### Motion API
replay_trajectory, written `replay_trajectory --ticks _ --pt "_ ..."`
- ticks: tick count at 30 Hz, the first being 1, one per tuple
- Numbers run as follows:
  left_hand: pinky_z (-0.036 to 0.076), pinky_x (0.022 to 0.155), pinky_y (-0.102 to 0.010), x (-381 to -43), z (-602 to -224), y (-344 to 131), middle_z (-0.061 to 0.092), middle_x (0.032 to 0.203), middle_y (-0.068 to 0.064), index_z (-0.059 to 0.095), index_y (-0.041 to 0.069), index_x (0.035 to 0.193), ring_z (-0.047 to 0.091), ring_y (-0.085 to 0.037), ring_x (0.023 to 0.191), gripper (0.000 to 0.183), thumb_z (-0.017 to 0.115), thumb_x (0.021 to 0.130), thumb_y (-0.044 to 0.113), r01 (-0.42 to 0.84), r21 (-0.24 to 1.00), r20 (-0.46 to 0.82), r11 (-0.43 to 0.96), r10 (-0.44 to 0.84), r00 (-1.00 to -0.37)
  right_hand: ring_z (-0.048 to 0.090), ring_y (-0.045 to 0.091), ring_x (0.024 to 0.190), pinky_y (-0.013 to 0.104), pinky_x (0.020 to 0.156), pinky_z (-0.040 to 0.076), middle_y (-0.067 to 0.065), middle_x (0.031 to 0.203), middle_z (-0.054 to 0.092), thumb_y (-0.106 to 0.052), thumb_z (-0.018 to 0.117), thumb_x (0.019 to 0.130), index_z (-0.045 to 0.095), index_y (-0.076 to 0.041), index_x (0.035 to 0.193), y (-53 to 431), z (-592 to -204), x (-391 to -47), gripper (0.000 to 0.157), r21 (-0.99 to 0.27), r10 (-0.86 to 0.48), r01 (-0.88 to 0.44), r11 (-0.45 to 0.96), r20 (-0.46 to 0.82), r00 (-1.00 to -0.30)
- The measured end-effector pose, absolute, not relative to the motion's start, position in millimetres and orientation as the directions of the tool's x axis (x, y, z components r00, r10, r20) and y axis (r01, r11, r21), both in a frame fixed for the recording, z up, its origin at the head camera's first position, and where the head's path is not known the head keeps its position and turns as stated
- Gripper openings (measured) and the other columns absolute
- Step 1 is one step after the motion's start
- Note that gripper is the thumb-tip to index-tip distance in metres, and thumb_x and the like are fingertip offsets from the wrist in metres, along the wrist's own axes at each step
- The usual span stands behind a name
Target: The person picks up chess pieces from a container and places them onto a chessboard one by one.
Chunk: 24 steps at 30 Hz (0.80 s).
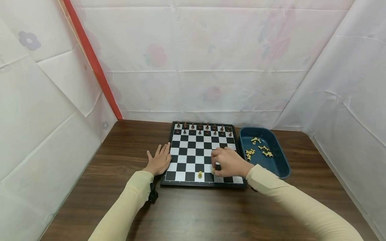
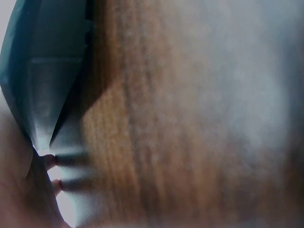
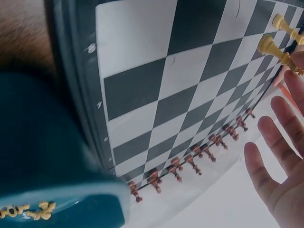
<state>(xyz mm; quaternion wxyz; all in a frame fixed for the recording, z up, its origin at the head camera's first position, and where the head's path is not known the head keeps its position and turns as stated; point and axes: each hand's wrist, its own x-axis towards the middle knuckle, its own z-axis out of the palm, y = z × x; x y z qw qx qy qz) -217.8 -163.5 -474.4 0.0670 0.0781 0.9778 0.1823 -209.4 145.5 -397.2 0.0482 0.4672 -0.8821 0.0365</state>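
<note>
A black-and-white chessboard (image 1: pixel 191 151) lies on the table, and my left hand (image 1: pixel 159 160) rests with spread fingers at its left edge. Over the near part of the board, my right hand (image 1: pixel 227 162) pinches a pale yellow chess piece (image 3: pixel 270 46) near its top between thumb and finger. The piece's base points down at the squares, while its top is partly hidden by the fingertips. To its left, another pale yellow chess piece (image 1: pixel 200 174) stands upright in the row closest to me. Two rows of brown chess pieces (image 1: pixel 207 126) line the far side of the board.
Right of the board, nearly against its edge, sits a dark blue plastic tray (image 1: pixel 278 164) with several pale yellow chess pieces (image 1: pixel 267 154) lying in it. Brown wooden table (image 1: pixel 193 214) extends around the board. White patterned sheets (image 1: pixel 193 60) hang behind and at both sides.
</note>
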Motion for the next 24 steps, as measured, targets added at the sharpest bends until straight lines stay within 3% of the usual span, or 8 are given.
replay_trajectory --ticks 24 --pt "-0.012 0.1 -0.071 -219 -476 -163 0.015 0.157 -0.014 0.004 0.01 0.154 0.003 -0.035 0.144 0.057 0.02 0.103 0.03 0.107 0.385 -0.106 0.917 0.159 -0.982 0.048 0.007 0.079 0.031 0.066 0.043 -0.012 0.085 0.052 -0.032 0.071 0.078 0.067 -0.029 0.071 136 -406 -206 0.009 -0.045 -0.839 -0.847 0.53 0.116 -0.531"
